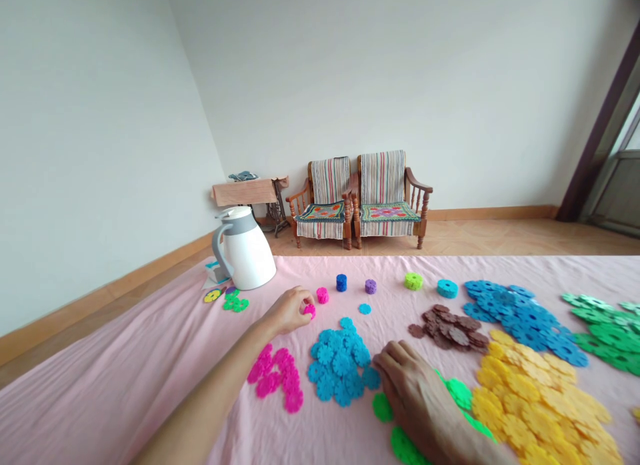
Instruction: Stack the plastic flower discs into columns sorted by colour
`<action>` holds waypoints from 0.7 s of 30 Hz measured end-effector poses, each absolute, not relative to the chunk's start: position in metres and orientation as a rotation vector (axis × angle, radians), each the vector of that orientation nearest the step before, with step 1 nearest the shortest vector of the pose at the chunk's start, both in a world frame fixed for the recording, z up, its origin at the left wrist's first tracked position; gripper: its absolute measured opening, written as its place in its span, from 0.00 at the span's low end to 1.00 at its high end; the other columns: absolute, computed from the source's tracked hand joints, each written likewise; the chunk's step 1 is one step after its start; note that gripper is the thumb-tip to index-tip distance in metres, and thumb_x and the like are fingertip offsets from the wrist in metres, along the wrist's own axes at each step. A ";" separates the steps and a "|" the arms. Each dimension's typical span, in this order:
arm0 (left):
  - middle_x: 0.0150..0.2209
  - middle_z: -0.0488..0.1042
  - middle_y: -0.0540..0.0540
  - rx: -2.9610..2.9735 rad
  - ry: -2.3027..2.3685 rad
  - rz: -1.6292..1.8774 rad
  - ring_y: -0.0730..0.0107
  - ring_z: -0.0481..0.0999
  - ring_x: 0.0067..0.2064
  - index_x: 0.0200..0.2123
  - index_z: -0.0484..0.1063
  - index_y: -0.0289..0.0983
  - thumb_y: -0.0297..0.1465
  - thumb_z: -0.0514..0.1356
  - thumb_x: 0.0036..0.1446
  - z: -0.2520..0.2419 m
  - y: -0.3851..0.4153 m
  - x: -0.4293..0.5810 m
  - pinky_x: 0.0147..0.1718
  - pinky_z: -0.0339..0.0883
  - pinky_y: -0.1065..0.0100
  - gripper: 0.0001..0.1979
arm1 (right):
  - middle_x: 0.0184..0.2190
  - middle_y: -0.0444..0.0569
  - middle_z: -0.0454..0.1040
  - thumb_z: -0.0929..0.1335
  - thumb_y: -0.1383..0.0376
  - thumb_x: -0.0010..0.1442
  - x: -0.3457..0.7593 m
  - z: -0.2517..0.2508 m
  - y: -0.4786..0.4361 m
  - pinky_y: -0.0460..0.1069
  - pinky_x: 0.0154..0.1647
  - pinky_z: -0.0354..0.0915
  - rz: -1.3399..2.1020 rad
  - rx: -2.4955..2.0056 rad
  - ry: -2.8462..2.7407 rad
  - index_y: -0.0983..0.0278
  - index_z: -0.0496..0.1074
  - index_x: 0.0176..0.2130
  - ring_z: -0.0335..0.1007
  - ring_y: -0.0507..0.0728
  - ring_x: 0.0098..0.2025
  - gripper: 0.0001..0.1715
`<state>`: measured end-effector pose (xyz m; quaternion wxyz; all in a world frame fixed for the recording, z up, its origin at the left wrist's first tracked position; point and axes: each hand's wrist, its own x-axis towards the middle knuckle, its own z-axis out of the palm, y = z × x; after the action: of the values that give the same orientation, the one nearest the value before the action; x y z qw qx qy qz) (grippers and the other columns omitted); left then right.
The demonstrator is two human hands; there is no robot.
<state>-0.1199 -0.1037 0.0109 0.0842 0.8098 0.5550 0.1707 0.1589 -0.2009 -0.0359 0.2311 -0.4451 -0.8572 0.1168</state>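
My left hand (287, 310) is closed, thumb and fingers pinching a small pink flower disc piece (310, 311) just above the cloth. Beyond it stands a short pink stack (323, 295). My right hand (413, 388) is curled over the cloth, fingertips on a blue flower disc (371, 377) at the right edge of a loose blue pile (340, 361). Bright green discs (407, 446) lie partly hidden under this hand. Loose pink discs (277, 375) spread beside my left forearm. A single blue disc (365, 309) lies apart between the hands.
Dark blue (341, 283), purple (371, 287), lime (413, 281) and teal (447, 289) stacks stand along the far side. Brown (453, 328), yellow (540, 398), darker blue (520, 318) and green (610, 335) piles lie right. A white jug (249, 255) stands far left.
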 end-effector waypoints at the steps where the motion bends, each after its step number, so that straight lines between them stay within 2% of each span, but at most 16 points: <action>1: 0.34 0.73 0.49 2.419 1.658 0.485 0.69 0.73 0.34 0.31 0.73 0.37 0.23 0.60 0.43 0.011 -0.103 -0.120 0.34 0.65 0.73 0.09 | 0.34 0.52 0.69 0.58 0.77 0.62 0.159 -0.036 -0.201 0.55 0.40 0.63 0.323 -1.225 -2.358 0.64 0.70 0.34 0.64 0.60 0.38 0.15; 12: 0.32 0.73 0.48 2.404 1.662 0.402 0.70 0.72 0.32 0.32 0.73 0.35 0.24 0.59 0.45 0.011 -0.101 -0.121 0.33 0.64 0.73 0.08 | 0.33 0.51 0.69 0.59 0.77 0.62 0.158 -0.036 -0.200 0.54 0.39 0.64 0.273 -1.235 -2.363 0.64 0.71 0.34 0.65 0.59 0.37 0.15; 18: 0.40 0.73 0.47 2.448 1.460 0.339 0.68 0.72 0.36 0.45 0.73 0.36 0.20 0.57 0.40 0.010 -0.096 -0.132 0.37 0.65 0.71 0.24 | 0.34 0.52 0.69 0.59 0.77 0.61 0.157 -0.036 -0.200 0.55 0.38 0.64 0.254 -1.239 -2.379 0.64 0.71 0.34 0.65 0.60 0.37 0.15; 21: 0.42 0.72 0.46 2.530 1.386 0.290 0.66 0.72 0.41 0.46 0.73 0.38 0.19 0.56 0.40 0.011 -0.095 -0.133 0.42 0.65 0.70 0.27 | 0.34 0.53 0.70 0.59 0.77 0.61 0.157 -0.036 -0.200 0.55 0.38 0.65 0.229 -1.240 -2.387 0.65 0.72 0.34 0.66 0.60 0.37 0.16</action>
<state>-0.1332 -0.0950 0.0110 0.1207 0.8662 0.4747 0.0994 0.1569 -0.2002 -0.0364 0.2190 -0.4482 -0.8627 0.0828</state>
